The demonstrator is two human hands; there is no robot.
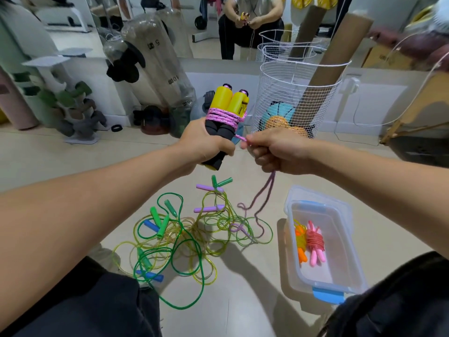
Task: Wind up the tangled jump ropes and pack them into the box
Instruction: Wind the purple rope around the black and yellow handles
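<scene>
**Pink rope half wound round its handles, tangle on the floor**

Head view: The left hand point(206, 144), a little left of centre, has its fingers curled tight round the black foam grips of a pair of yellow handles point(229, 100), held upright side by side. A pink braided rope point(224, 117) is wound in several turns round both handles just above the fist. At 3 o'clock from that hand and just beside it, the right hand point(279, 154) is closed in a fist, pinching the free run of the pink rope near the handles; the rest of the rope drops from under the fist to the floor at 6 o'clock.

Below the hands, at 6 to 7 o'clock, lies a tangled heap of jump ropes point(184, 239): green and yellowish clear cords looped over one another, with green, blue and lilac handles mixed in. The loose pink end trails into the heap's right edge.

At 4 o'clock on the floor stands the clear plastic box point(340, 280) with blue clips, resting on its lid. Inside it lie two wound bundles touching each other, an orange rope point(301, 242) and a pink-handled rope point(315, 244).

At 1 o'clock, well beyond the hands, a white wire basket point(298, 93) stands on the floor.
</scene>
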